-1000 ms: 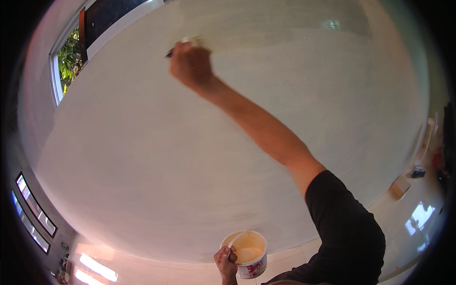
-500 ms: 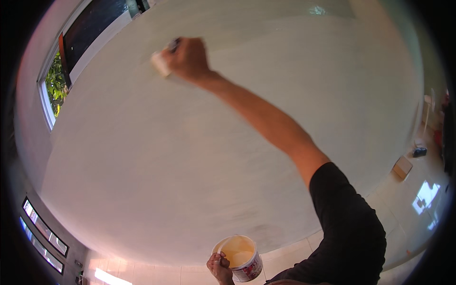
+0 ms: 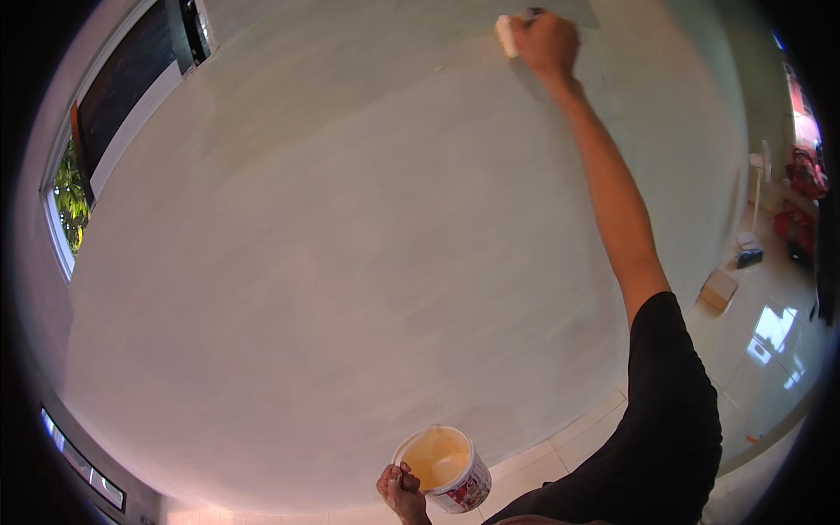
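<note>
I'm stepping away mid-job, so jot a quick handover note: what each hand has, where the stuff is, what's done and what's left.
Right hand: raised high, grip closed on a brush pressed against the wall.
Left hand: down low, holding the rim of a small white tub with pale cream paint inside, roughly half full.
Done: most of the wall looks evenly pale, with faint streaks.
Left: a darker patch beside the brush at the top appears uncoated; I can't tell how far it extends.
</note>
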The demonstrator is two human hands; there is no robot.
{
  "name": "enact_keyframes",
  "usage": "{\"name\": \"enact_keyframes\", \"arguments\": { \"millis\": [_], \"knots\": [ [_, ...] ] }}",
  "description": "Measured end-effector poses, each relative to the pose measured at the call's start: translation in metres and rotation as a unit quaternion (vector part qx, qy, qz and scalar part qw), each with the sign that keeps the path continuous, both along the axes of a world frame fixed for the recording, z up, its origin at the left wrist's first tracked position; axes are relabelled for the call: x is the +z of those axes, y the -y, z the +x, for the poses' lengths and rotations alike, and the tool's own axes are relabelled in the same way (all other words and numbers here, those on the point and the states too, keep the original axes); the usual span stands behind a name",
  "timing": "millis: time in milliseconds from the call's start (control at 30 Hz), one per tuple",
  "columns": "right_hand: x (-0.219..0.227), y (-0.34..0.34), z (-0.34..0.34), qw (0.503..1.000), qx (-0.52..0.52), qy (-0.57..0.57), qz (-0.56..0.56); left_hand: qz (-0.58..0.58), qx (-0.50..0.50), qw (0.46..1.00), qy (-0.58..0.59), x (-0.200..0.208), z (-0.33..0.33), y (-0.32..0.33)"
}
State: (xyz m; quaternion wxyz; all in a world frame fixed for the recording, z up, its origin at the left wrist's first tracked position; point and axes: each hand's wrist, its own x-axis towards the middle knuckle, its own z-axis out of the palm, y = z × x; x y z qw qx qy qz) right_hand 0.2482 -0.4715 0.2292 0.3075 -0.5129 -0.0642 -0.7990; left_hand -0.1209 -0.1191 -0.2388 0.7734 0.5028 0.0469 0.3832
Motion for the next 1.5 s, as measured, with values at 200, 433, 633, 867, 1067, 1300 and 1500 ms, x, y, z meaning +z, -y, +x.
{"name": "enact_keyframes", "arguments": {
  "millis": [200,433,633,867,1067,1300,1500],
  "knots": [
    [0.001,-0.149,-0.016,0.981,0.103,0.083,-0.145,0.038,0.0,0.999,-0.018,0.011,0.014,0.011],
    [0.011,-0.131,-0.049,0.919,0.363,0.068,-0.141,0.001,0.027,0.992,-0.126,0.015,0.019,0.023],
    [-0.004,0.027,0.063,0.868,0.491,-0.04,-0.065,-0.015,0.038,0.986,-0.16,0.024,0.04,0.055],
    [-0.022,0.156,0.068,0.983,0.176,0.032,0.039,-0.034,0.022,0.988,-0.15,0.013,0.062,0.084],
    [-0.012,0.07,0.081,0.997,0.024,-0.02,-0.073,-0.037,0.017,0.984,-0.171,0.025,0.079,0.114],
    [-0.014,0.03,0.015,0.937,0.301,0.057,-0.166,-0.03,0.021,0.985,-0.171,0.02,0.091,0.139],
    [-0.016,0.148,0.105,0.877,0.478,0.008,-0.054,0.136,0.073,0.982,-0.112,-0.009,0.103,0.14]
  ]
}}
